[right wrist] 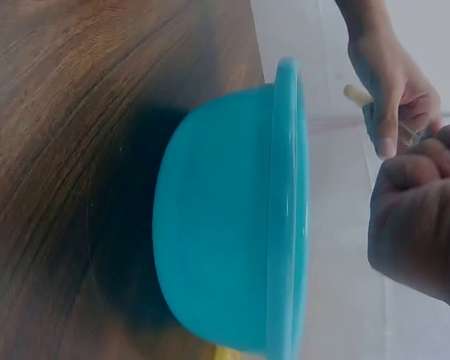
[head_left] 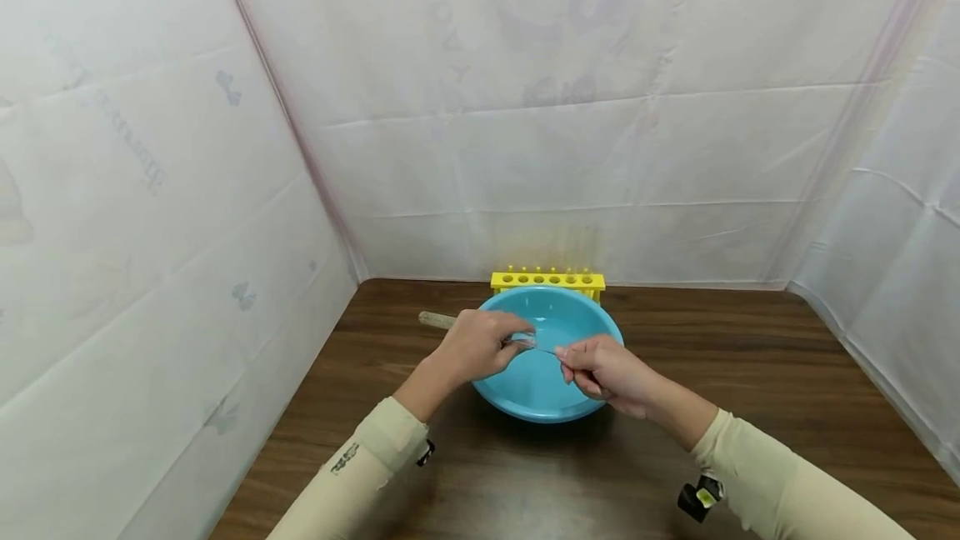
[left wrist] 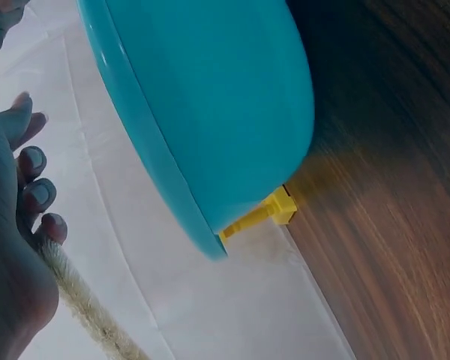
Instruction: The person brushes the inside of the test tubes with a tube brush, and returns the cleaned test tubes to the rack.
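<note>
Over the blue basin (head_left: 542, 394), my left hand (head_left: 474, 344) grips a clear glass test tube (head_left: 528, 342), its end showing by the thumb and fingertips. Beige bristles of a test tube brush (head_left: 437, 320) jut out past the little-finger side; I cannot tell whether they sit inside the glass. The bristles (left wrist: 90, 307) look fuzzy in the left wrist view. My right hand (head_left: 606, 369) pinches the brush's thin wire handle, which runs between the two hands. In the right wrist view, a rounded bristle tip (right wrist: 358, 95) shows behind the left hand.
A yellow test tube rack (head_left: 547, 280) stands behind the basin against the white sheet wall (head_left: 480, 148), with tubes at its right end. White sheets also enclose both sides. The basin sits on a dark wooden table (head_left: 720, 340).
</note>
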Demonstrator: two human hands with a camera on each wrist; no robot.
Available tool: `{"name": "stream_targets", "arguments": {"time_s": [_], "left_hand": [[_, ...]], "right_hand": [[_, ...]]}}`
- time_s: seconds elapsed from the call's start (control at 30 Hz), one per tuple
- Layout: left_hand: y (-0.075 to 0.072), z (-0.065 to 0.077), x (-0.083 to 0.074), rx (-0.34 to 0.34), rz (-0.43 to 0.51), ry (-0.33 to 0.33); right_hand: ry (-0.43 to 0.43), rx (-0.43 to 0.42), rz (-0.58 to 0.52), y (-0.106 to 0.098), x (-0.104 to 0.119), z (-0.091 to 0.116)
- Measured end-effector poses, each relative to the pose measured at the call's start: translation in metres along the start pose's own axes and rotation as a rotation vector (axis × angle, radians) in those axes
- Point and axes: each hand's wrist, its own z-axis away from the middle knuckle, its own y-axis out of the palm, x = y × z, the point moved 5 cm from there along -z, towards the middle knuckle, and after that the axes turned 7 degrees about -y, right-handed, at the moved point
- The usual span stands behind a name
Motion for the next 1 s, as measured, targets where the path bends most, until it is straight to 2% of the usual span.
{"name": "stream_targets", "arguments": {"time_s": [0.07,0.13,0.2,0.3,0.4,0.5,0.57,0.63,0.7,0.8,0.87,1.0], "left_hand": [[0.002,0.002,0.001,0.02,0.002,-0.01],[0.004,0.003,0.002,0.046,0.002,-0.019],[0.006,0.003,0.002,0.074,0.011,-0.018],[0.009,0.003,0.002,0.15,0.022,-0.026],[0.013,0.003,0.003,0.255,0.027,-0.048],[0.015,0.003,0.003,0.352,0.046,-0.071],[0.015,0.003,0.003,0.4,0.073,-0.078],[0.016,0.003,0.003,0.433,0.107,-0.084],[0.017,0.003,0.003,0.45,0.134,-0.091],[0.018,0.004,0.006,0.442,0.168,-0.097],[0.018,0.005,0.007,0.42,0.178,-0.091],[0.014,0.007,0.006,0.339,0.143,-0.033]], "right_hand": [[-0.047,-0.028,0.142,0.001,0.001,0.0],[-0.129,-0.067,0.354,0.001,0.003,0.0],[-0.257,-0.104,0.598,0.001,0.008,0.002],[-0.523,-0.159,1.029,0.003,0.015,0.007],[-0.828,-0.212,1.373,0.005,0.017,0.013],[-1.082,-0.234,1.573,0.006,0.016,0.019],[-1.195,-0.243,1.641,0.005,0.014,0.021],[-1.263,-0.254,1.682,0.004,0.011,0.023],[-1.271,-0.261,1.659,0.002,0.01,0.024],[-1.168,-0.266,1.521,-0.003,0.01,0.023],[-1.039,-0.261,1.375,-0.009,0.01,0.022],[-0.692,-0.219,1.053,-0.02,0.008,0.019]]}}
